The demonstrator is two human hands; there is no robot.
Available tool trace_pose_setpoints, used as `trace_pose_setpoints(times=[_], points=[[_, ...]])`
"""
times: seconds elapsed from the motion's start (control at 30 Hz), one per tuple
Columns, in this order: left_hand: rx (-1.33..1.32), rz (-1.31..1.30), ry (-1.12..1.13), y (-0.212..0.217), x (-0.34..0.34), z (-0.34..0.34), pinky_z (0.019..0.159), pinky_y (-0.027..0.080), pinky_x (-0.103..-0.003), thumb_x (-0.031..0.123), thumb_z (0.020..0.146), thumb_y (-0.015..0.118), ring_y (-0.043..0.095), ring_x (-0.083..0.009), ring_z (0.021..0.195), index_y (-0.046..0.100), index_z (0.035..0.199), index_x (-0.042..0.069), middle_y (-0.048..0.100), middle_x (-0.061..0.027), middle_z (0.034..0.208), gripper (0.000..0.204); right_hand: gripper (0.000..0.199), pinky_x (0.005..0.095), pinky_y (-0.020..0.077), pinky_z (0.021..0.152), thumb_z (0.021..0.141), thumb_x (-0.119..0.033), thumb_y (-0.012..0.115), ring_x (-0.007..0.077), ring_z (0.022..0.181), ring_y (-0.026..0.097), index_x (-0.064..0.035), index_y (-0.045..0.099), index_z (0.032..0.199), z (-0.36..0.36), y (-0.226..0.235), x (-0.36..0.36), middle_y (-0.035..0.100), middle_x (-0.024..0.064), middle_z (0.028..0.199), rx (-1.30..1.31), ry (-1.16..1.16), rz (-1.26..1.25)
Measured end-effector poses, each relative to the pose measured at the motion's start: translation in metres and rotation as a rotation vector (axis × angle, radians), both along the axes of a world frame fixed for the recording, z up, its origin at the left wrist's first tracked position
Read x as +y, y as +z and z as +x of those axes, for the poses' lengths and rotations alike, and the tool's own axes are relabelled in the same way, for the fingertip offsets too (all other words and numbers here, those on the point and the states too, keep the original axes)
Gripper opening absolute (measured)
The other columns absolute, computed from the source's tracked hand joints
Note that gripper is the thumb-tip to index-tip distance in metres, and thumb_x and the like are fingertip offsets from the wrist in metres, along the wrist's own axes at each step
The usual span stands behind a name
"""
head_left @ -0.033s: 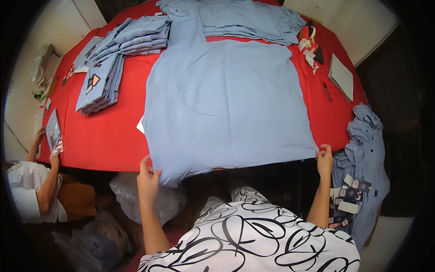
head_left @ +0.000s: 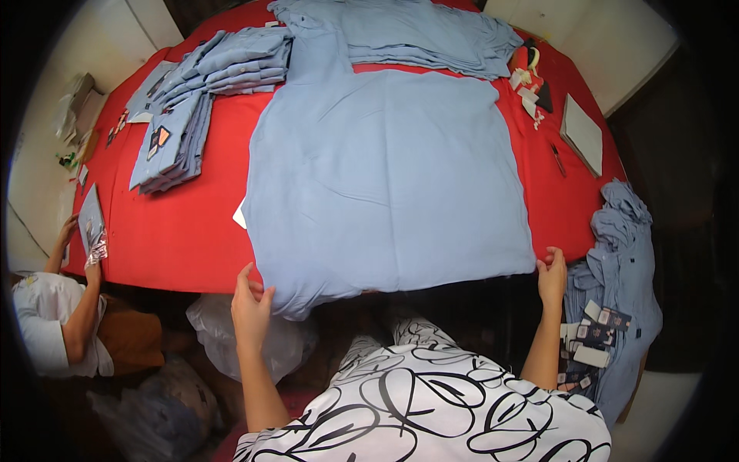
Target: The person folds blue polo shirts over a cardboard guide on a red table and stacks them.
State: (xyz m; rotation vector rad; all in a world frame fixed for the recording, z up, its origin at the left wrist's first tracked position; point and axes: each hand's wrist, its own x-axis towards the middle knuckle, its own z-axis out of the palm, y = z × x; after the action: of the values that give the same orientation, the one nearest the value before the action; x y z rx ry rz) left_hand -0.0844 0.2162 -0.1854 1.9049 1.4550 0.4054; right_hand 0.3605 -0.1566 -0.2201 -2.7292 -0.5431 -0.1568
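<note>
Head view: light blue shirt lies flat, back up, on the red surface, its hem hanging just over the near edge. Left hand pinches the lower left hem corner, fingers closed on the fabric; right hand holds the lower right hem corner the same way — both grips sit at the surface edge. Bare red strips run on both sides of the shirt, wider on the left; far side is crowded. Shirt looks smooth with faint creases, collar end pointing away and running up to a flat stack of blue garments at the far edge. Folded blue shirts fan out at far left, some with small dark tags on top. Small white card peeks from under the shirt's left edge. At right: a grey rectangular board, a dark pen, small tags and clips beyond them. Off the right edge hangs a heap of blue shirts with dark-and-white tags. Another person at lower left holds a bagged flat piece.
</note>
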Motion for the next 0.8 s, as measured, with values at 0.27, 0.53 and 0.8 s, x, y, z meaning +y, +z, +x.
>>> trace_pose_setpoints(times=[0.27, 0.53, 0.8], points=[[0.445, 0.738, -0.154, -0.066, 0.079, 0.105, 0.116, 0.022, -0.052, 0.035, 0.094, 0.060, 0.030, -0.0375, 0.141, 0.045, 0.144, 0.008, 0.034, -0.0168, 0.153, 0.059, 0.052, 0.0524, 0.0263, 0.114, 0.091, -0.019, 0.062, 0.0393, 0.138, 0.034, -0.0026, 0.046, 0.138, 0.009, -0.022, 0.127, 0.037, 0.0219, 0.149, -0.276, 0.495, 0.060], [0.316, 0.518, -0.066, -0.049, 0.162, 0.145, 0.116, 0.021, -0.052, 0.038, 0.095, 0.056, 0.029, -0.0364, 0.142, 0.048, 0.143, 0.010, 0.038, -0.0139, 0.153, 0.056, 0.032, 0.0488, 0.0320, 0.111, 0.091, -0.013, 0.059, 0.0386, 0.128, 0.044, 0.0013, 0.059, 0.120, 0.100, -0.020, 0.185, 0.052, 0.0218, 0.132, -0.251, 0.446, 0.210], [0.485, 0.539, -0.013, -0.058, 0.261, 0.240, 0.119, 0.017, -0.049, 0.048, 0.098, 0.046, 0.022, -0.0312, 0.147, 0.038, 0.150, 0.019, 0.032, -0.0040, 0.158, 0.060, 0.044, 0.0455, 0.0316, 0.113, 0.093, -0.026, 0.058, 0.0363, 0.134, 0.041, -0.0019, 0.055, 0.130, 0.271, -0.034, 0.356, 0.050, 0.0184, 0.140, -0.313, 0.617, 0.158]])
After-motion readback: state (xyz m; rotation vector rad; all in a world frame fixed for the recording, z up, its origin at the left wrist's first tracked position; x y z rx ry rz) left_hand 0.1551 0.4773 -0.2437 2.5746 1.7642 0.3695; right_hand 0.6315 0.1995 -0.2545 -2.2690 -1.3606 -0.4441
